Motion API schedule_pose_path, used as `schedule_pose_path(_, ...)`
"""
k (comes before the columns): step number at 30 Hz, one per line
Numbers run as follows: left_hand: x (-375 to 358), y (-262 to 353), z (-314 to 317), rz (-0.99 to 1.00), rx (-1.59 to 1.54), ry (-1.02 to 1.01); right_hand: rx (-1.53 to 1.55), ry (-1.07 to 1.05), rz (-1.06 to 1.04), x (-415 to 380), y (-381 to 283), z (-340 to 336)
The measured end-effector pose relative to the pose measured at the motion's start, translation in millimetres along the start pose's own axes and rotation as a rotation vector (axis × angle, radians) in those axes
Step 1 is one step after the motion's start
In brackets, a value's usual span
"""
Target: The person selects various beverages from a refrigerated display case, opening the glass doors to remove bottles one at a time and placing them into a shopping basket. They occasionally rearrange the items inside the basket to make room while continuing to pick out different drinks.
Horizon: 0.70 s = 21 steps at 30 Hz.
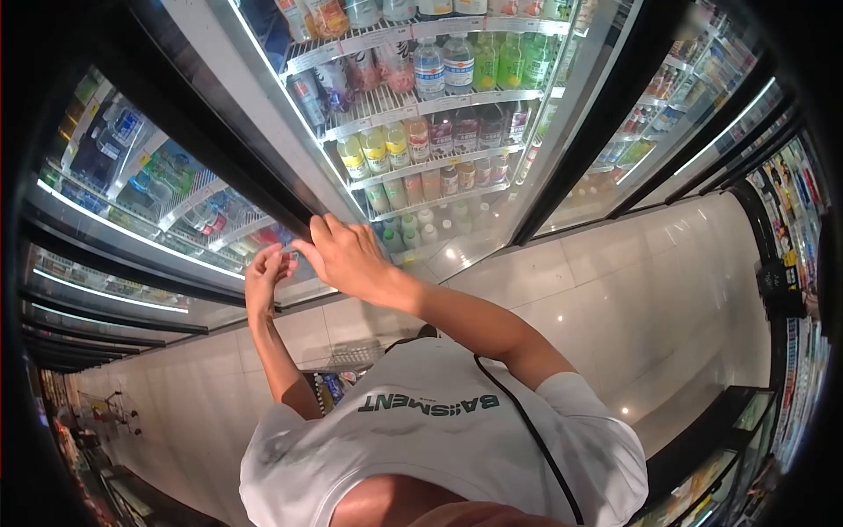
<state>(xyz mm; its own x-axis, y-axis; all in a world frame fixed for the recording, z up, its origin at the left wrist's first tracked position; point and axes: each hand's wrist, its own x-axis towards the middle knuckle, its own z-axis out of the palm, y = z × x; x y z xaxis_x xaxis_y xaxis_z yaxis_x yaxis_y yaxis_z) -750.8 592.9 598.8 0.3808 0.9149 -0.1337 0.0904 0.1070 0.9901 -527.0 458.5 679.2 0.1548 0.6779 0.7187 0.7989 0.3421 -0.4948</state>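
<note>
My right hand (345, 256) reaches across in front of me, its fingers wrapped round the black edge of a glass fridge door (250, 145). Close beside it on the left, my left hand (266, 274) is raised with loosely curled fingers slightly apart, and no object shows in it. Behind the door edge, lit wire shelves (391, 114) carry rows of bottled drinks. Yellow-labelled bottles (373, 149), water bottles with blue labels (430, 68) and green bottles (512, 60) stand upright there. White-capped bottles (428, 226) fill the lowest level.
More glass-fronted fridges line both sides, with bottles (167, 171) behind the left panes. Below my forearms is a shopping basket (331, 386) with packaged goods, partly hidden by my shirt. Stocked shelves (790, 202) run along the far right. A trolley (105, 413) stands at the left on the tiled floor (615, 307).
</note>
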Motion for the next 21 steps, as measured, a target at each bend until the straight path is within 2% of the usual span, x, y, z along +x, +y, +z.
schedule_pose_path(2,-57,-97,-53,-0.182,0.17,0.332,0.022,0.02,0.025,11,8,17)
schedule_pose_path(4,-135,-168,-77,-0.372,0.523,0.576,-0.016,-0.015,0.065,27,15,28)
schedule_pose_path(6,-222,-246,-96,-0.347,0.913,0.62,-0.015,-0.17,0.139,45,23,36)
schedule_pose_path(7,-259,-245,-80,-0.498,0.959,0.611,-0.039,-0.108,0.125,52,31,49)
schedule_pose_path(8,-299,-288,-87,-0.456,1.025,0.629,-0.017,-0.003,0.08,62,40,61)
schedule_pose_path(10,-354,-274,-38,-0.56,0.968,0.696,-0.002,-0.095,0.065,78,47,61)
schedule_pose_path(11,-372,-257,-19,-0.625,0.799,0.648,-0.065,-0.024,0.069,87,58,72)
schedule_pose_path(12,-402,-303,-20,-0.621,0.878,0.69,-0.063,-0.028,0.068,96,70,84)
schedule_pose_path(13,-414,-299,-8,-0.749,0.663,0.671,-0.113,-0.023,0.046,96,61,79)
schedule_pose_path(14,-438,-346,-14,-0.737,0.661,0.645,-0.054,0.025,-0.011,95,67,81)
schedule_pose_path(15,-447,-347,-3,-0.746,0.722,0.629,-0.112,0.094,-0.093,94,78,91)
schedule_pose_path(17,-459,-332,19,-0.761,0.829,0.616,-0.299,-0.127,-0.001,97,88,94)
schedule_pose_path(18,-460,-329,22,-0.755,0.88,0.621,-0.445,-0.015,-0.082,110,109,110)
schedule_pose_path(21,-462,-342,15,-0.763,0.872,0.716,-0.499,-0.058,-0.022,110,94,105)
